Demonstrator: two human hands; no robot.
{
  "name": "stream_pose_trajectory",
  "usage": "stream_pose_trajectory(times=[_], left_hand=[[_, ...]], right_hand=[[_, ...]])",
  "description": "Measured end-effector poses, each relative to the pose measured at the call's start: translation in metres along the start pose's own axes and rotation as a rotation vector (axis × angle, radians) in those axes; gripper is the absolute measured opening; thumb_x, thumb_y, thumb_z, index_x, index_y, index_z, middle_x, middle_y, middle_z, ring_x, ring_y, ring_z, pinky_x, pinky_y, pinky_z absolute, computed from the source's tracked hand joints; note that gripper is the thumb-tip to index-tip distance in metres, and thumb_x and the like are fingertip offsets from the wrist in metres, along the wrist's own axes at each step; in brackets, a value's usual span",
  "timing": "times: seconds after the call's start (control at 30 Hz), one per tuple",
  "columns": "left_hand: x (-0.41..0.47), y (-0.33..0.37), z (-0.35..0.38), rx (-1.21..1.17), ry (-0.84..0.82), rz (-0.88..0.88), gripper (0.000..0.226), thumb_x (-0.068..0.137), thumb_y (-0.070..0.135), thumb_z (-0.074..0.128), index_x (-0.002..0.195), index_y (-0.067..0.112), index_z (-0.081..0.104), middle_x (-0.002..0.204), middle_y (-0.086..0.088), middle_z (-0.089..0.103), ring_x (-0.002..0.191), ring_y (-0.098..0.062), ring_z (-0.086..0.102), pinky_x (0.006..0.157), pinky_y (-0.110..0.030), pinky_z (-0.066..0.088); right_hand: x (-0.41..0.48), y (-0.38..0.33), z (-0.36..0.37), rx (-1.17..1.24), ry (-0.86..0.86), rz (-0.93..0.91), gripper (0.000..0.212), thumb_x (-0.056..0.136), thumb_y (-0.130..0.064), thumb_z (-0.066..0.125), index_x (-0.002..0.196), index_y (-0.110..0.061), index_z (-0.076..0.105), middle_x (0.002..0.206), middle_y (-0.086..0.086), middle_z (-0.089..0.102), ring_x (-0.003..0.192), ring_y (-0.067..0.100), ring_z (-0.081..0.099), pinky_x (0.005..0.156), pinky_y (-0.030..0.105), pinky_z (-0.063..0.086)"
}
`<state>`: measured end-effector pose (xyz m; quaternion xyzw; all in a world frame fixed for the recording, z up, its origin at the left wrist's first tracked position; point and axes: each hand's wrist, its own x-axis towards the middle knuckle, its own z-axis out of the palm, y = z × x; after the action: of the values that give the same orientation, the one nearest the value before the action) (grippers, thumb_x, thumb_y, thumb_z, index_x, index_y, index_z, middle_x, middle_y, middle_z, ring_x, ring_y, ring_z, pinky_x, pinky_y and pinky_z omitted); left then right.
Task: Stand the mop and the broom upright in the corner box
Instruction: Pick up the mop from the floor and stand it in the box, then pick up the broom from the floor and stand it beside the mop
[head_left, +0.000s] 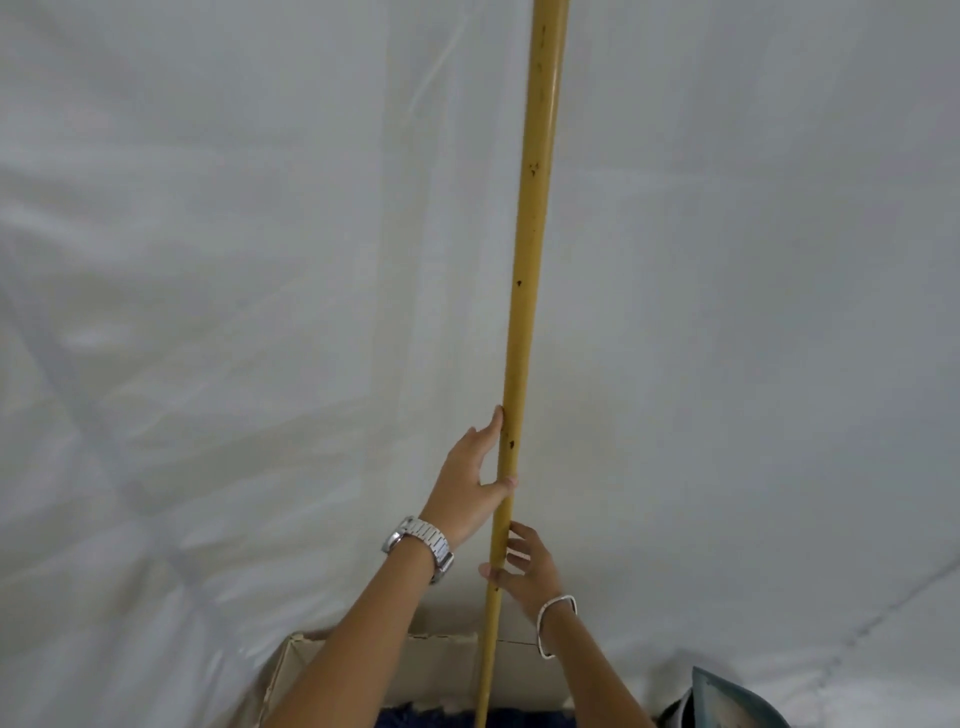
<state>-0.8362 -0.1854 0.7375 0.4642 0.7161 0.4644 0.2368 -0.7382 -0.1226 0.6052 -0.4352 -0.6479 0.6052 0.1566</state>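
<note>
A long yellow pole (524, 270) stands nearly upright in front of me, its lower end going down into an open cardboard box (447, 660) at the bottom of the view. Dark blue fibres (431, 717) show in the box at the pole's foot; I cannot tell whether this is the mop or the broom. My left hand (475, 478), with a metal watch on the wrist, wraps the pole from the left. My right hand (524, 564), with a bangle on the wrist, touches the pole lower down with fingers spread. Only one long-handled tool is in view.
White sheeting (208, 312) covers the walls, which meet in a corner behind the box. A teal and white object (727, 701) pokes in at the bottom right edge, beside the box.
</note>
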Motion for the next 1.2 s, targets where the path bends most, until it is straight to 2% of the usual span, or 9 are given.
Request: stream_pose_trajectory(times=[0.2, 0.4, 0.63, 0.8, 0.93, 1.03, 1.07, 1.13, 1.2], left_hand=[[0.002, -0.008, 0.020, 0.178, 0.006, -0.026, 0.085, 0.084, 0.022, 0.058, 0.134, 0.044, -0.007, 0.154, 0.004, 0.018, 0.142, -0.021, 0.008, 0.112, -0.056, 0.017], [-0.034, -0.013, 0.012, 0.033, 0.134, -0.029, 0.074, 0.085, 0.012, 0.058, 0.143, 0.025, 0.014, 0.151, 0.001, 0.025, 0.138, -0.017, 0.025, 0.111, -0.034, 0.022], [-0.071, -0.002, -0.012, 0.243, -0.031, -0.187, 0.067, 0.093, 0.031, 0.043, 0.144, 0.018, 0.003, 0.155, -0.007, 0.013, 0.142, -0.020, 0.010, 0.116, -0.041, 0.013], [-0.094, 0.045, 0.013, 0.397, 0.038, -0.117, 0.056, 0.095, 0.031, 0.033, 0.144, 0.014, 0.010, 0.153, -0.009, 0.022, 0.142, -0.023, 0.012, 0.114, -0.050, 0.015], [-0.140, 0.085, 0.075, 0.413, 0.010, -0.049, 0.051, 0.096, 0.031, 0.031, 0.143, 0.016, 0.019, 0.153, -0.005, 0.023, 0.142, -0.022, 0.014, 0.113, -0.051, 0.014], [-0.177, 0.107, 0.130, 0.495, -0.079, 0.061, 0.054, 0.095, 0.042, 0.018, 0.143, 0.019, 0.019, 0.153, -0.002, 0.020, 0.142, -0.020, 0.014, 0.115, -0.047, 0.009], [-0.189, 0.113, 0.145, 0.524, -0.099, 0.071, 0.060, 0.092, 0.048, 0.009, 0.142, 0.019, 0.024, 0.152, -0.003, 0.024, 0.141, -0.022, 0.019, 0.114, -0.047, 0.011], [-0.211, 0.126, 0.174, 0.558, -0.183, 0.073, 0.072, 0.089, 0.053, 0.000, 0.132, 0.015, 0.044, 0.140, -0.009, 0.046, 0.130, -0.027, 0.041, 0.106, -0.053, 0.029], [-0.230, 0.136, 0.197, 0.605, -0.217, 0.059, 0.071, 0.093, 0.046, 0.002, 0.117, 0.014, 0.060, 0.122, -0.011, 0.063, 0.113, -0.029, 0.058, 0.094, -0.053, 0.043]], right_hand=[[-0.014, -0.003, -0.010, -0.038, -0.032, 0.020, 0.082, 0.075, -0.019, 0.072, 0.141, -0.019, 0.023, 0.147, 0.010, 0.032, 0.131, 0.027, 0.037, 0.103, 0.041, 0.040], [-0.047, -0.017, -0.034, -0.056, 0.012, -0.005, 0.073, 0.083, -0.032, 0.061, 0.142, -0.021, 0.019, 0.151, 0.009, 0.026, 0.134, 0.028, 0.033, 0.108, 0.041, 0.034], [-0.112, -0.068, -0.087, -0.140, 0.112, -0.065, 0.074, 0.081, -0.045, 0.058, 0.142, -0.025, 0.020, 0.150, 0.005, 0.029, 0.135, 0.024, 0.032, 0.110, 0.043, 0.033], [-0.181, -0.078, -0.125, -0.291, 0.234, -0.128, 0.070, 0.084, -0.051, 0.050, 0.142, -0.027, 0.019, 0.151, 0.002, 0.028, 0.137, 0.022, 0.030, 0.112, 0.043, 0.031], [-0.233, -0.057, -0.161, -0.598, 0.277, -0.132, 0.068, 0.084, -0.060, 0.036, 0.142, -0.030, 0.018, 0.152, 0.002, 0.026, 0.135, 0.024, 0.031, 0.111, 0.043, 0.031], [-0.265, -0.031, -0.194, -0.752, 0.331, -0.098, 0.093, 0.064, -0.079, 0.005, 0.141, -0.030, 0.018, 0.153, 0.004, 0.025, 0.135, 0.025, 0.031, 0.112, 0.041, 0.027], [-0.274, -0.022, -0.204, -0.794, 0.349, -0.095, 0.100, 0.059, -0.082, -0.003, 0.141, -0.030, 0.018, 0.153, 0.003, 0.025, 0.135, 0.025, 0.030, 0.113, 0.041, 0.026], [-0.293, -0.004, -0.227, -0.858, 0.386, -0.075, 0.101, 0.059, -0.082, -0.007, 0.141, -0.030, 0.019, 0.153, 0.002, 0.024, 0.137, 0.024, 0.028, 0.113, 0.039, 0.023], [-0.307, 0.011, -0.248, -0.895, 0.395, -0.045, 0.079, 0.076, -0.072, 0.010, 0.141, -0.029, 0.020, 0.153, 0.002, 0.024, 0.137, 0.023, 0.026, 0.113, 0.037, 0.021]])
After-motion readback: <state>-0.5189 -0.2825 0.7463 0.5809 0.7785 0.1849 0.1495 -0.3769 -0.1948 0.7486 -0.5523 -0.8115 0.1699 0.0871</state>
